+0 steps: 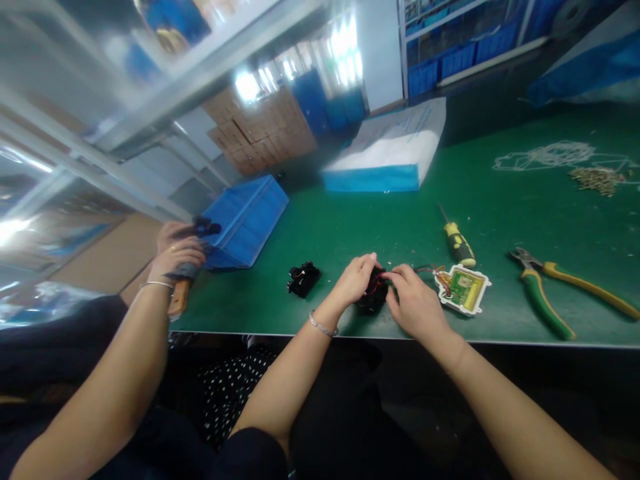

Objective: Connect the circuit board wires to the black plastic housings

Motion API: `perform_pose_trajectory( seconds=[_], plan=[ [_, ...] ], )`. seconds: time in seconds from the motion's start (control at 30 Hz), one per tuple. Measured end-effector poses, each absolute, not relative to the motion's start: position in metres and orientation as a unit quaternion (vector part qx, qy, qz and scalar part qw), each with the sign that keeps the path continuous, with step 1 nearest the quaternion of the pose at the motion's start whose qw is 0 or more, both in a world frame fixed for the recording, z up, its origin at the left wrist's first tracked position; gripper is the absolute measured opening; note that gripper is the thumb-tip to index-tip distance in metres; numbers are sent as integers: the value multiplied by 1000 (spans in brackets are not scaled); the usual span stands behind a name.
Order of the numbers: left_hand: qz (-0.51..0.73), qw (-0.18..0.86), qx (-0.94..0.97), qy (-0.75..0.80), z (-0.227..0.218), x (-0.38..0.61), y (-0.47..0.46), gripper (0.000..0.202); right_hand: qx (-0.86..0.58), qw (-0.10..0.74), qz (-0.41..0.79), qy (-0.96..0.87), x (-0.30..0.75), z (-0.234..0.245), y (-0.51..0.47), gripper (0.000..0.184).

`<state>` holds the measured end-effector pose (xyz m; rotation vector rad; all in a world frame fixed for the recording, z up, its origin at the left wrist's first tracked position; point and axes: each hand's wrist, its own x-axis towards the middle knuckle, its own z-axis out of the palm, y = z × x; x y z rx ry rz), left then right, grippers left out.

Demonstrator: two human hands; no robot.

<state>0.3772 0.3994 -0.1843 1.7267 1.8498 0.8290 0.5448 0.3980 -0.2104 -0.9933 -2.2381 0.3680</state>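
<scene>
My left hand (356,280) is closed on the far left side of a black plastic part (371,300) with thin red wires, near the table's front edge. The fingers of my right hand (413,300) pinch at the wires on the part's right side; the fingertips partly hide them. Dark wires run to a white housing (481,299) holding a green circuit board (461,285), right beside my right hand. Another black part (303,279) with wires lies to the left. Beyond the housing rests a yellow and black screwdriver (459,244).
Green-handled pliers (537,293) lie at the right. Further back are a pile of small brass-coloured pieces (597,180), white cord (565,155) and a white and blue bag (385,150). At left, a co-worker's hands (183,253) hold a tool beside a blue bin (245,220).
</scene>
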Motion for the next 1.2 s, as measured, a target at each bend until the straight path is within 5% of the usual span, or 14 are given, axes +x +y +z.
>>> perform_pose_trajectory(
  seconds=[0.23,0.6,0.93,1.2],
  plan=[
    [255,137,639,713,-181,375,394,48,-401,240,58,-882,548,-216,396,20],
    [179,-107,739,641,-177,378,394,31,-312,305,15,-900,552,-213,350,19],
    [173,-76,683,706,-172,397,391,42,-385,245,59,-888,548,-214,354,27],
    [206,-18,670,713,-172,391,400,35,-279,337,91,-895,578,-207,353,20]
  ],
)
